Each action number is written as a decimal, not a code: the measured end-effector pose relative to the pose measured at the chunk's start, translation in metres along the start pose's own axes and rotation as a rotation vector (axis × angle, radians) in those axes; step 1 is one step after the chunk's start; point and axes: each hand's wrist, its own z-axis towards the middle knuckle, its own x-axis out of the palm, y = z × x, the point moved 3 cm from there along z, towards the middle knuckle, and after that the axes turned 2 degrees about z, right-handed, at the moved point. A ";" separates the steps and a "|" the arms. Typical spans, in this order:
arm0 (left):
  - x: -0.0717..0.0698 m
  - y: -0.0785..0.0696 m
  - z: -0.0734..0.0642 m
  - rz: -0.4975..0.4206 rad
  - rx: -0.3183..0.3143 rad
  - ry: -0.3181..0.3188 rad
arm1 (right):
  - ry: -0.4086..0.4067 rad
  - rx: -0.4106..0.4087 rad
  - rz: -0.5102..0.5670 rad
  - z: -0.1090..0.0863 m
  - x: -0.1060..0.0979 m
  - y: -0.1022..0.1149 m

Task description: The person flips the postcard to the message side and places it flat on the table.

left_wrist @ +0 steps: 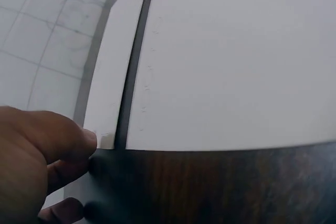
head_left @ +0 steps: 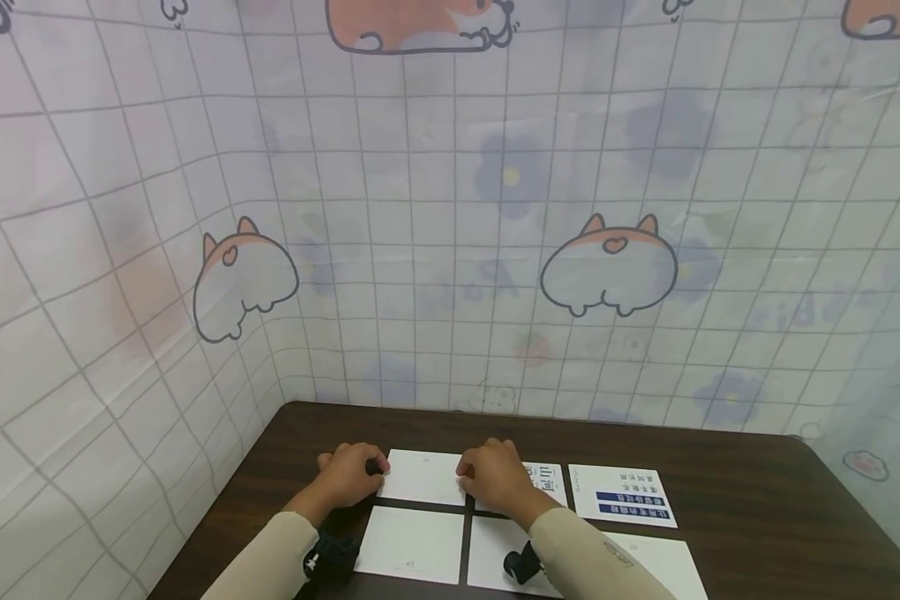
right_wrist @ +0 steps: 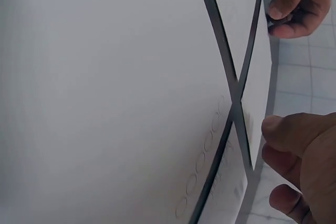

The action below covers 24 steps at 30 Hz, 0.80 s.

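A blank white card (head_left: 423, 479) lies at the far left of two rows of cards. At its left edge, my left hand (head_left: 351, 473) pinches with thumb and curled fingers; the thumb (left_wrist: 86, 137) shows against the edge in the left wrist view. My right hand (head_left: 497, 475) holds the same card's right edge with bent fingers, partly covering a printed card (head_left: 546, 477) beside it. In the right wrist view, the thumb (right_wrist: 281, 129) and forefinger sit close together by the far row. The exact contact under the right fingertips is hidden.
A card with blue bars (head_left: 622, 496) lies right in the far row. The near row has a blank card (head_left: 412, 546) at left, another blank card (head_left: 487, 550) under my right forearm, and a third blank card (head_left: 663, 562). A patterned curtain (head_left: 450, 333) hangs behind the dark table (head_left: 757, 500).
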 end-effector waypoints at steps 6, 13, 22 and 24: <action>-0.002 -0.002 -0.001 -0.021 0.008 -0.004 | 0.002 0.025 0.019 -0.004 -0.007 -0.007; -0.005 -0.015 0.000 -0.020 0.089 -0.009 | 0.009 -0.008 0.062 -0.012 -0.023 -0.012; -0.007 -0.038 0.000 -0.029 0.165 0.010 | 0.016 0.009 0.085 -0.019 -0.031 -0.026; -0.007 -0.041 -0.001 -0.036 0.174 0.013 | 0.019 0.015 0.108 -0.020 -0.031 -0.029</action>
